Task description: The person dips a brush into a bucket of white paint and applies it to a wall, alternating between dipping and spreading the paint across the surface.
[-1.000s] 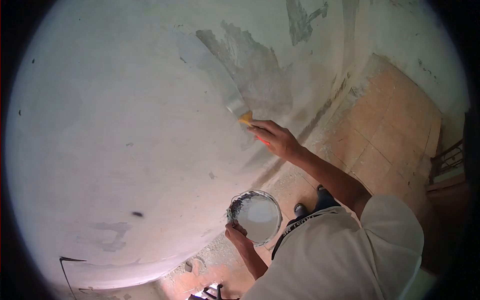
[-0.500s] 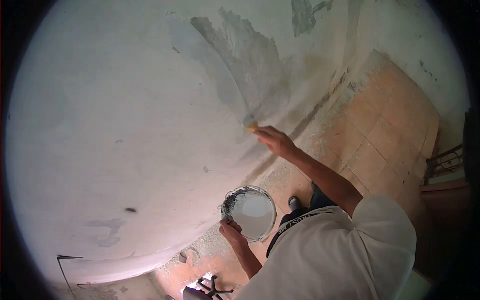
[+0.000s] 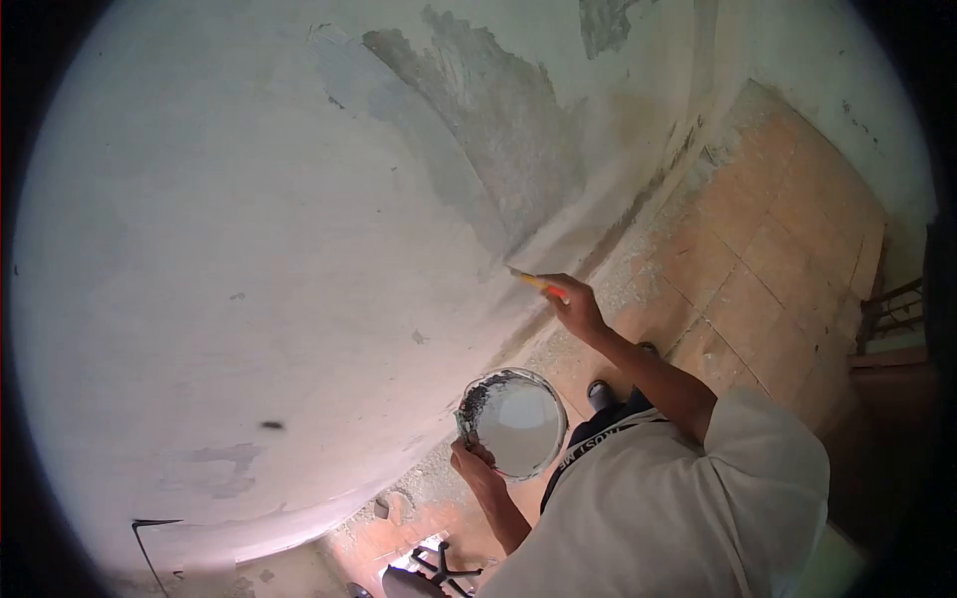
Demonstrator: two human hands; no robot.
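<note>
plainly, right hand [image 3: 578, 309]: one scraper [image 3: 531, 280]; left hand [image 3: 475, 461]: one bucket [image 3: 563, 417].

A broad pale wall [image 3: 249, 219] filled the left and middle, greenish above and pinkish toward the bottom, with ragged grey patches [image 3: 498, 110] near the top. A second wall [image 3: 857, 120] stood at upper right. Between them lay a floor [image 3: 788, 269] of dusty orange tiles, littered with crumbs [image 3: 429, 485] along the wall's foot. A black chair base [image 3: 443, 566] stood at the bottom, near a bright patch of light [image 3: 424, 547].
</note>
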